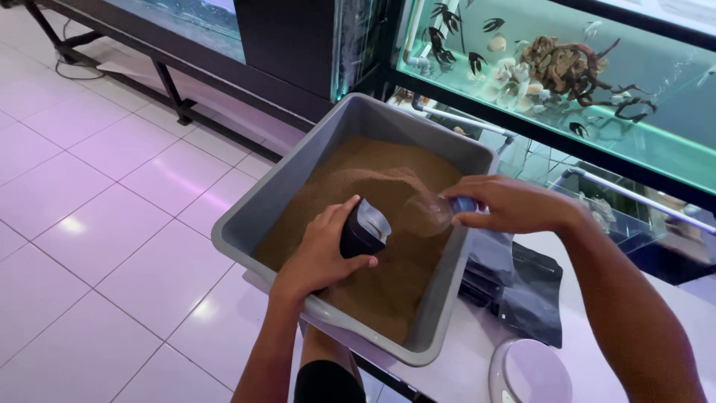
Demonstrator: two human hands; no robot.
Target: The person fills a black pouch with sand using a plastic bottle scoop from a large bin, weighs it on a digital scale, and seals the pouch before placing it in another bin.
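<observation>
A large grey plastic tub (246,213) sits on a white table, filled with fine brown granules (373,179). My left hand (321,250) grips a small black pouch (363,230) with a silver-lined open mouth, held upright over the granules. My right hand (511,205) holds a clear plastic scoop (426,215) by its blue handle, its bowl tilted toward the pouch's mouth, close beside it.
A stack of flat black pouches (522,287) lies right of the tub. A round white scale (529,372) sits at the table's near edge. Fish tanks (567,82) with dark fish and driftwood stand behind. Pale tiled floor (97,186) spreads to the left.
</observation>
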